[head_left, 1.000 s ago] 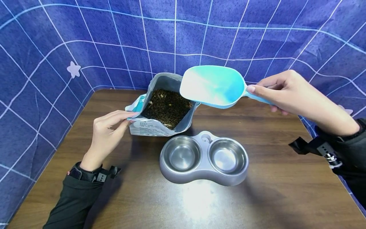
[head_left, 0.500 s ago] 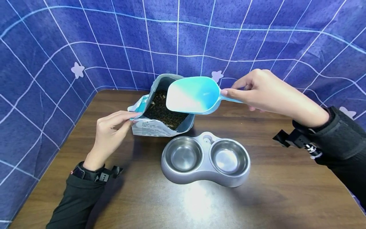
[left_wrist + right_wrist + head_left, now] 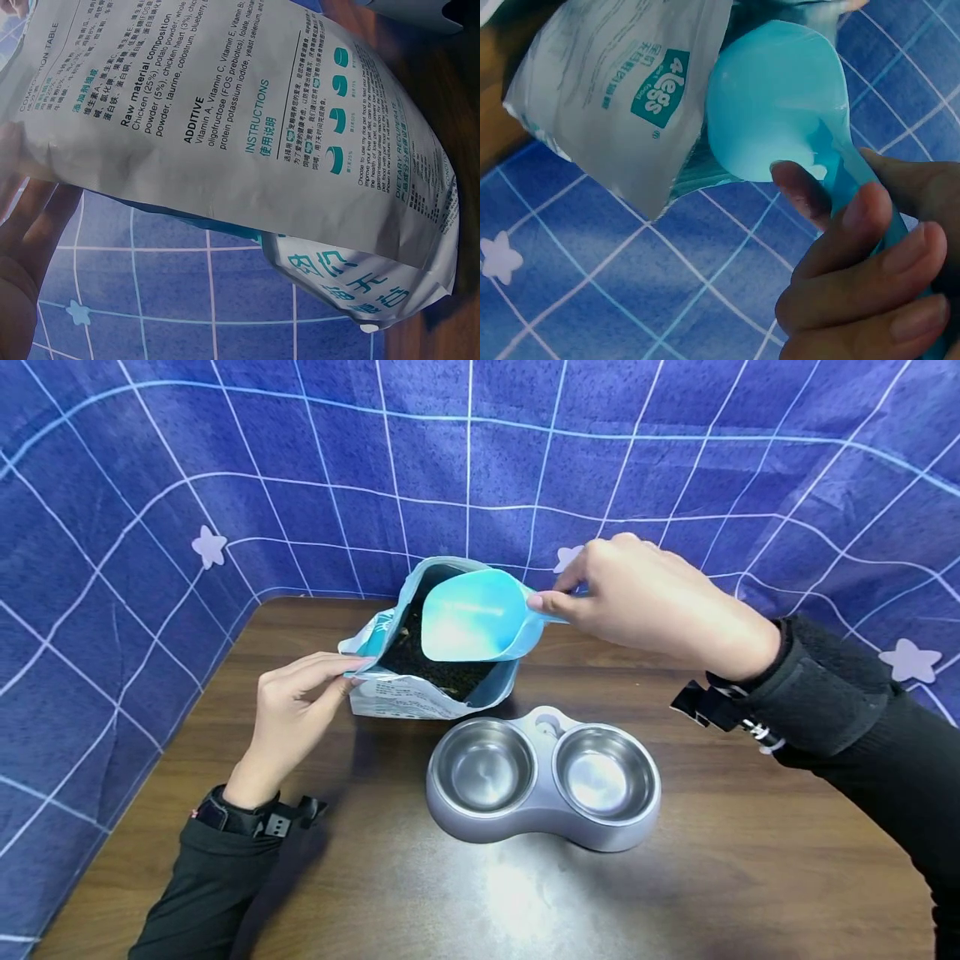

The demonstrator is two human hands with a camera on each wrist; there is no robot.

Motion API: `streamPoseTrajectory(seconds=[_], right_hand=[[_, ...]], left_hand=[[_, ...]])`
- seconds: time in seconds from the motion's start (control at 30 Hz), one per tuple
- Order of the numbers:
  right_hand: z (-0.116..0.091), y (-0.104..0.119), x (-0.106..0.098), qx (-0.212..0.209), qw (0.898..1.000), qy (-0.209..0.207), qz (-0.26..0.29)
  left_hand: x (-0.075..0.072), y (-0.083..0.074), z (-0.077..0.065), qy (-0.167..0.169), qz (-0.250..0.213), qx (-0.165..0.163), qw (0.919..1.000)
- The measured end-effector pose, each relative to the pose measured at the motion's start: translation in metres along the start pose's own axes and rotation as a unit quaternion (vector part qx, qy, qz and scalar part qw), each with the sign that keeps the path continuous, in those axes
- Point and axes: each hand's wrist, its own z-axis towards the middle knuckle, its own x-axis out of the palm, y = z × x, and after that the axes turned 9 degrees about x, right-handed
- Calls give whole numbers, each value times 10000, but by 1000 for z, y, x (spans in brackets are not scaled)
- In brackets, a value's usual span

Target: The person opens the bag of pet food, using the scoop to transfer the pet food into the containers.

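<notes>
My left hand (image 3: 296, 714) pinches the left edge of an open pet food bag (image 3: 405, 697) between thumb and fingers. Brown kibble (image 3: 442, 675) shows inside the bag, partly covered by a light blue scoop (image 3: 468, 618). The scoop's bowl is over the bag's mouth, tilted down toward the left, with no kibble seen in it. My right hand (image 3: 637, 597) grips the scoop's handle; in the right wrist view the fingers (image 3: 855, 292) curl round the handle (image 3: 889, 232). Printed text covers the bag's side (image 3: 225, 135) in the left wrist view.
A grey double feeder (image 3: 543, 814) with two steel bowls, left bowl (image 3: 483, 768) and right bowl (image 3: 603, 772), stands on the wooden table (image 3: 390, 893) in front of the bag. A blue gridded cloth (image 3: 420, 452) with pale stars hangs behind and at the sides.
My right hand has moved left with the scoop, bringing its bowl from the bag's right side to over and into its mouth. The left hand keeps its hold on the bag edge.
</notes>
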Motion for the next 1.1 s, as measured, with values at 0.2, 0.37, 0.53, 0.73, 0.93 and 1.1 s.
streamPoseTrajectory(seconds=[0.2, 0.37, 0.53, 0.73, 0.93, 1.1], right_hand=[[9, 25, 13, -100, 9930, -549, -1042], [20, 41, 32, -462, 9756, -1246, -1747], [33, 52, 46, -811, 9640, -1368, -2133], [46, 62, 61, -898, 9586, -1190, -2425], [53, 65, 73, -973, 9559, -1350, -2419], [60, 61, 78, -893, 9643, -1128, -2224]], left_hand=[[-1, 0, -1, 10, 15, -13, 10000], [-2, 1, -2, -9, 1, -31, 10000], [-2, 1, -2, -14, 10, -49, 10000], [-1, 1, -2, -13, 6, -39, 10000], [0, 2, -2, -1, 27, 1, 10000], [0, 3, -2, -19, 48, 10, 10000]])
